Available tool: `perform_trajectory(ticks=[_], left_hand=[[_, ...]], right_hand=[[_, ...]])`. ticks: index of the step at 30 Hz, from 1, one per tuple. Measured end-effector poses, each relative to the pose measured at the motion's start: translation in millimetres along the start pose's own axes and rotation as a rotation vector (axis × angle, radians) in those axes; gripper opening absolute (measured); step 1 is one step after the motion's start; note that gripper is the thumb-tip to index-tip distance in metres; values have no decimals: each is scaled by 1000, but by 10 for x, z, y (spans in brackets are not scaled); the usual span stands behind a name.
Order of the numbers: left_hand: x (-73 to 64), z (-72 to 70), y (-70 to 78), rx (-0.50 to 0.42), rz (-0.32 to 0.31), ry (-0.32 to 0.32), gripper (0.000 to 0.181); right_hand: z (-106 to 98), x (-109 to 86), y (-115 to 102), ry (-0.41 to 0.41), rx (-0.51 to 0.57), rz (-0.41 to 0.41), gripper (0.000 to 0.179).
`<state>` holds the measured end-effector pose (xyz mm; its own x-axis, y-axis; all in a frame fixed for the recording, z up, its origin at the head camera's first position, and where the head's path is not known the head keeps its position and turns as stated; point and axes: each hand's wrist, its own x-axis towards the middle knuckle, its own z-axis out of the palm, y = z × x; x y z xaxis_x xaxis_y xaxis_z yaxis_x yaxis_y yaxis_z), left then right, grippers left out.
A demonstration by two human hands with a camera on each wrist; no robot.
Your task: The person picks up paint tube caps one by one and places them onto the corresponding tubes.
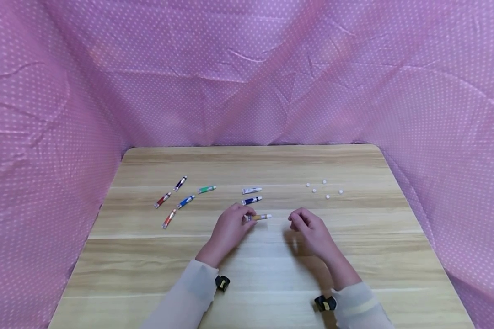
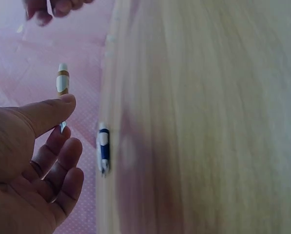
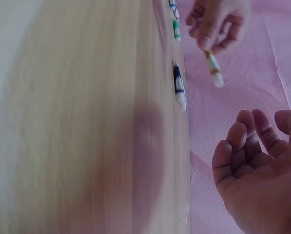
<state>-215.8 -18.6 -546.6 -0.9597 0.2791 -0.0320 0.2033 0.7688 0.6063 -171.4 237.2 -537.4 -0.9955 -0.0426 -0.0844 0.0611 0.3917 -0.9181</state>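
Observation:
My left hand (image 1: 230, 227) pinches an ochre paint tube (image 1: 260, 217) between thumb and fingers, above the table. The tube's white end points right, and in the left wrist view the ochre tube (image 2: 63, 83) stands out past the thumb. To the right, my right hand (image 1: 313, 230) hovers apart from the tube with loosely bent fingers. Seen in the right wrist view, that right hand (image 3: 262, 165) holds nothing. Just beyond the left hand lie a dark blue paint tube (image 1: 252, 200) and a white paint tube (image 1: 251, 190).
On the left of the wooden table (image 1: 271, 288) lie several more tubes, among them a green tube (image 1: 207, 189), a blue tube (image 1: 186, 201) and a red tube (image 1: 162, 200). Several small white caps (image 1: 327, 197) are scattered at the right. Pink dotted cloth (image 1: 247, 91) surrounds the table.

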Motion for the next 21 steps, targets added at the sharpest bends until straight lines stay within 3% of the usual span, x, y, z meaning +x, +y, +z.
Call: perform_trajectory(ticks=[8,13,21], left_hand=[[172,78,-143,76,-1,-4,19],[276,102,-280,117,10,-3,19],[366,116,-335,92,2,-5,19]], right_hand=[[-252,17,41,60,35,26,34],[-417,83,175,98,41,30,36],[-745,218,325,166,264,109,32]])
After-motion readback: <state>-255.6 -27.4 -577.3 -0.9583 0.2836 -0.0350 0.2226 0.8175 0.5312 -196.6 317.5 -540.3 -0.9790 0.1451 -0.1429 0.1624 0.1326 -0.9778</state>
